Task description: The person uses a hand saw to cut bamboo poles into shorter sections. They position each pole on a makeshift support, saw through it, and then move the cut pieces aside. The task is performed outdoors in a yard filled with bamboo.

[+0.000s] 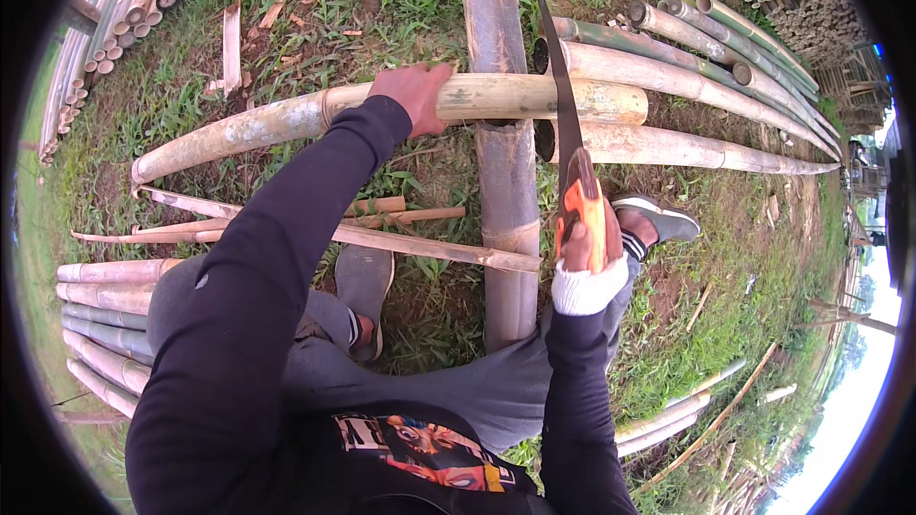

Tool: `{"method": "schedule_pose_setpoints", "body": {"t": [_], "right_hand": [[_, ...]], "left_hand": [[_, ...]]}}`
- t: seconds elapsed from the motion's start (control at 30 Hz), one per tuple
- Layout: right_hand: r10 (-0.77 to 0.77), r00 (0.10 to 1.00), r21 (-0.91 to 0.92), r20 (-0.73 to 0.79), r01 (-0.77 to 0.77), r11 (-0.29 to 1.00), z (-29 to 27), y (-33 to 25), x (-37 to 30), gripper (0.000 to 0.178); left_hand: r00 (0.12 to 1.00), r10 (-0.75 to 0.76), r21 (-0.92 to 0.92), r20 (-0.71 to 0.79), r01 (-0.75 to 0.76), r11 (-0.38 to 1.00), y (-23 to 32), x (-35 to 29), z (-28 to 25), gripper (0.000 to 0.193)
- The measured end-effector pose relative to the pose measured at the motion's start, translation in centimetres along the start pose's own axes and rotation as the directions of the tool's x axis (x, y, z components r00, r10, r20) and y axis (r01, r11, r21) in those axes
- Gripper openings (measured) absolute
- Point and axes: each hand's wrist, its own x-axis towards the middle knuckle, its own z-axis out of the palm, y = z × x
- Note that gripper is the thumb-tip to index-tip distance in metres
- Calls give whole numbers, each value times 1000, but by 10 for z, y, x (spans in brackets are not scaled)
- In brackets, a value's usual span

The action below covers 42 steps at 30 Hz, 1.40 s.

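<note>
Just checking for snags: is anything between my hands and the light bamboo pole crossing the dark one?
Nothing visible separates your left hand from the light bamboo pole; it holds the pole. Between your right hand and the pole is the saw, held by its orange handle, its blade across the pole.

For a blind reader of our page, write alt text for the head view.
A person's right grip holds an orange-handled saw, its blade over a pale bamboo pole that the left grip holds. The pole lies across a thicker, darker bamboo piece, with more poles on the grass around.
</note>
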Motion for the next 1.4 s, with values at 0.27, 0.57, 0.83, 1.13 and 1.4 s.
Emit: {"method": "schedule_pose_setpoints", "body": {"t": [0.27, 0.57, 0.83, 1.13, 1.4], "right_hand": [[189, 981, 118, 33, -192, 974, -7, -10, -1, 54], [95, 995, 6, 3, -95, 995, -14, -18, -21, 58], [-25, 999, -22, 24, 25, 999, 11, 11, 32, 49], [111, 988, -70, 103, -105, 992, -42, -26, -46, 59], [153, 986, 12, 63, -154, 988, 12, -8, 37, 49]], "left_hand": [[1000, -19, 9, 1, 19, 1000, 4, -4, -9, 77], [1000, 13, -9, -21, -14, 1000, -4, 2, 3, 77], [1000, -17, 19, 13, 16, 1000, 3, -2, -11, 77], [1000, 3, -18, -18, -3, 1000, -3, 1, 3, 76], [1000, 0, 13, -10, 0, 1000, 4, -3, -10, 79]]}}
